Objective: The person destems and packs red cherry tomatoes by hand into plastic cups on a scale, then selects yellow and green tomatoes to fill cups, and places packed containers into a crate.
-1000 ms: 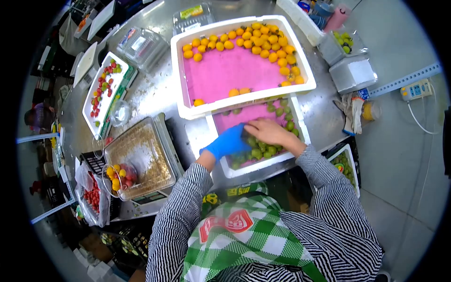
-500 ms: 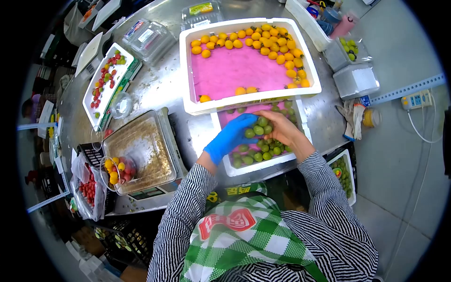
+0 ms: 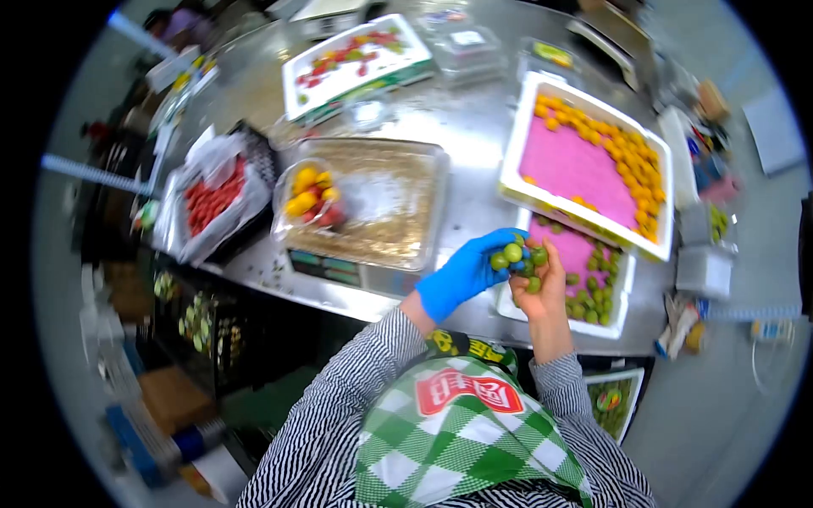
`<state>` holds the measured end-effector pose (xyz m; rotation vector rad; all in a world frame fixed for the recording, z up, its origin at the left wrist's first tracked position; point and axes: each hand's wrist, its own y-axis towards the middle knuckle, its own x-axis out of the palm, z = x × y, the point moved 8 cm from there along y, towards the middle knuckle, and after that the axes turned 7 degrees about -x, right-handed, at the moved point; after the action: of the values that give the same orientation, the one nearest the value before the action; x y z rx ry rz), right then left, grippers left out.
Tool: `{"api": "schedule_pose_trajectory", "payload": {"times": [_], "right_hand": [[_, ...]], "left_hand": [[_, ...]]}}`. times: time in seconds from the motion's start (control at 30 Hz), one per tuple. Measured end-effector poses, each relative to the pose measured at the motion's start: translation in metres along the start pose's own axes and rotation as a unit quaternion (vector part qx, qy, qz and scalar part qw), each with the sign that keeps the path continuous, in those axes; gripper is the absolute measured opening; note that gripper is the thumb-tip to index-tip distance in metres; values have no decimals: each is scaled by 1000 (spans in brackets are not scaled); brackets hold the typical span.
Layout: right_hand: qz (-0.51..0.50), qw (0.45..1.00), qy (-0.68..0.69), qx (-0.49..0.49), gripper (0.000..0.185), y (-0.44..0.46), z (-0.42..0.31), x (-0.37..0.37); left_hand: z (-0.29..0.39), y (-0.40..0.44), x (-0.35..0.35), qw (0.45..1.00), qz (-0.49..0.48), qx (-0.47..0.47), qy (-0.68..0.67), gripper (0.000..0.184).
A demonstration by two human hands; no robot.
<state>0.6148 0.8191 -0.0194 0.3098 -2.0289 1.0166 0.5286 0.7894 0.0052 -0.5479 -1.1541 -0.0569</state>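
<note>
My left hand [image 3: 474,269], in a blue glove, and my bare right hand [image 3: 549,288] are cupped together around several green tomatoes [image 3: 517,256]. They hold them above the left edge of the lower white tray [image 3: 625,296], where more green tomatoes lie on a pink liner. Behind it stands a white box [image 3: 512,173] with yellow tomatoes [image 3: 637,165] on pink. To the left of my hands, a round clear container [image 3: 313,201] of yellow and red tomatoes sits on a scale with a stained clear tray [image 3: 394,237].
A bag of red tomatoes [image 3: 212,203] sits in a black crate at the left. Farther back are a white tray of mixed tomatoes [image 3: 406,46] and clear lidded boxes [image 3: 466,51]. Gloves [image 3: 677,326] lie at the right edge. A person [image 3: 182,25] is in the far background.
My hands have lifted green tomatoes out of the lower tray and moved toward its left side. The view has turned left, so the scale and round container appear nearer the middle.
</note>
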Motion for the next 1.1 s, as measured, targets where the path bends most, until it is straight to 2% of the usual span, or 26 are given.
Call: {"api": "schedule_pose_trajectory", "payload": {"times": [0.13,0.2,0.27,0.33,0.43,0.53,0.57,0.67,0.7,0.8,0.83,0.93,0.97,1.03,1.1], "right_hand": [[-39,996,45,65,35,4,55,69],[-83,995,14,59,35,10,79,112],[-122,990,-65,12,35,15,97,161],[-148,977,-145,-42,32,18,113,206],[-210,930,-260,-151,31,29,142,260],[-255,857,-349,-282,31,41,174,292],[-265,827,-373,-326,31,42,180,298],[-256,778,-445,-363,34,35,192,309],[-239,758,-475,-377,34,36,190,309],[-223,791,-455,-344,41,38,184,305],[-222,792,-450,-348,41,35,178,307],[-247,902,-241,-259,35,39,160,287],[-226,923,-205,-235,36,38,152,278],[-179,958,-132,-179,37,32,137,255],[-213,966,-76,-127,36,34,118,222]], "left_hand": [[58,-82,-2,987,73,138,-33,30],[91,-129,-18,966,119,225,-42,30],[136,-189,-23,898,254,358,27,28],[173,-240,-22,820,325,463,82,27],[213,-284,-40,707,388,561,185,24],[231,-283,-65,728,335,568,187,20],[233,-283,-72,730,344,566,171,21],[234,-310,-76,724,312,579,206,29],[235,-322,-78,700,326,594,226,34],[238,-355,-95,709,317,621,107,27],[239,-366,-99,701,325,626,107,26],[237,-399,-124,689,334,636,95,26],[234,-412,-127,671,343,648,114,27],[228,-436,-155,667,356,651,67,28],[218,-458,-165,653,385,651,46,27]]}}
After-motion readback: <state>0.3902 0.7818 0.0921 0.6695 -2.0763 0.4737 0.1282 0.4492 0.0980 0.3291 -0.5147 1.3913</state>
